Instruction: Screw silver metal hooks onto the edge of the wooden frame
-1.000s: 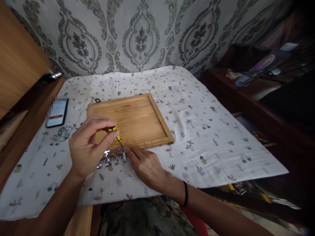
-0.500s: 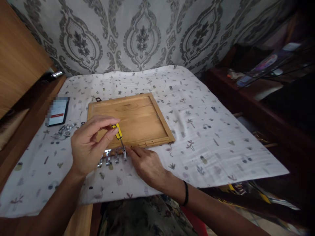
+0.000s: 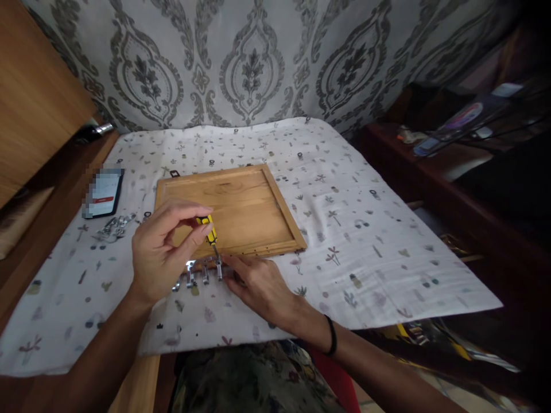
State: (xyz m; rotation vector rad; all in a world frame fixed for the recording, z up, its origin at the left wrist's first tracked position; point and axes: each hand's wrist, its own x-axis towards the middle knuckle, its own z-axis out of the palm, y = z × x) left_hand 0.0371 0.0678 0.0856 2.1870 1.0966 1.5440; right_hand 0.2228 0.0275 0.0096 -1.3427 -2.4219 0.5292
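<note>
My left hand (image 3: 161,246) pinches the yellow and black handle of a small screwdriver (image 3: 210,231) between thumb and fingers. The screwdriver's shaft slants down to the rightmost metal hook (image 3: 219,269) on the near edge of a framed wooden board (image 3: 235,201). My right hand (image 3: 262,287) lies just right of that hook, its index finger and thumb closed at its side. Several similar silver hooks (image 3: 190,275) line the edge to the left. Small dark holes dot the edge farther right. The screwdriver's tip and any screw under it are too small to make out.
A phone (image 3: 103,195) and a pile of loose metal hooks (image 3: 115,227) lie at the left on the patterned white cloth (image 3: 357,246). A wooden cabinet (image 3: 38,86) borders the left side. At the right, a bottle (image 3: 467,117) stands by dark furniture. A patterned curtain (image 3: 252,69) hangs behind.
My right hand's fingers have shifted, with the thumb now lower beside the rightmost hook. My left hand keeps the screwdriver at the same hook. The whole view has shifted slightly.
</note>
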